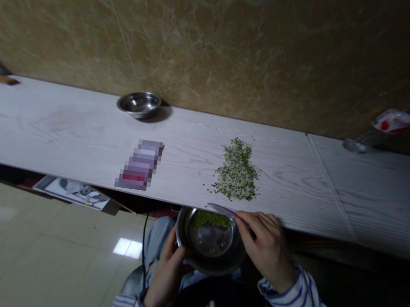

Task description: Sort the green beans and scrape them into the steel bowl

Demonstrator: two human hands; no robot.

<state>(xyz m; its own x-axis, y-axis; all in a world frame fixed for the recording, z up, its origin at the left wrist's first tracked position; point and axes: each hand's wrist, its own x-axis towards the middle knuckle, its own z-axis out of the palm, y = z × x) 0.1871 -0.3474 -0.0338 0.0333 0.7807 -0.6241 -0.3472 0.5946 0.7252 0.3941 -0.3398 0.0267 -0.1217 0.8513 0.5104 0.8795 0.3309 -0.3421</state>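
Note:
My left hand (169, 274) is closed on the left rim of a metal bowl (236, 259), held below the table's front edge, above my lap. Small green beans (213, 219) lie inside the bowl along its far side. In my right hand (266, 243), above the bowl's right rim, is a thin, flat, pale strip (222, 210) pinched between thumb and fingers. The strip points left along the table edge; its exact kind cannot be made out. Beyond it, a loose patch of green beans (236, 170) is spread over the tabletop.
A smaller metal bowl (139, 104) stands by the wall on the pale wooden table (59, 128). A blurred-out flat item (140, 165) lies left of the beans. At the right stands a clear plastic bottle (392, 121). An open drawer or box (77, 192) sits under the table's left part.

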